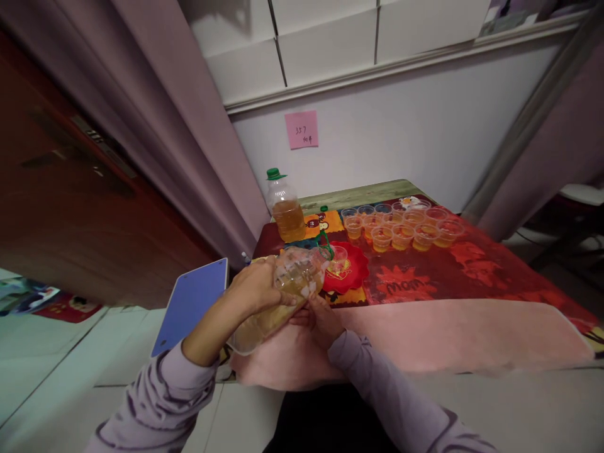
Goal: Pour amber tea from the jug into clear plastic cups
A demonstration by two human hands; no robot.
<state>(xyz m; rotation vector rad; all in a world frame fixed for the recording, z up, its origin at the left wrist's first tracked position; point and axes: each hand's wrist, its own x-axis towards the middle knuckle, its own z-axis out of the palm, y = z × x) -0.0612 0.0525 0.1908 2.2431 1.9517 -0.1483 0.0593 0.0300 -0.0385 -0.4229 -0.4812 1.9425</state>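
A large clear plastic bottle (268, 318) with pale yellow liquid lies tilted between my hands, its neck pointing away to the right. My left hand (257, 286) wraps over its upper left side. Under its right side, near the shoulder, my right hand (321, 319) supports it, fingers partly hidden. A green ring handle sits around the neck. The neck leans over a clear plastic cup (338, 255) standing on a red scalloped plate (359, 269). Whether liquid is flowing into the cup I cannot tell.
Another green-capped bottle (289, 217) of amber liquid stands at the back left. Several clear cups (401, 236) with orange liquid stand in rows on the right. A loose green cap (324, 208) lies behind the plate. A blue board (193, 302) is left of the table.
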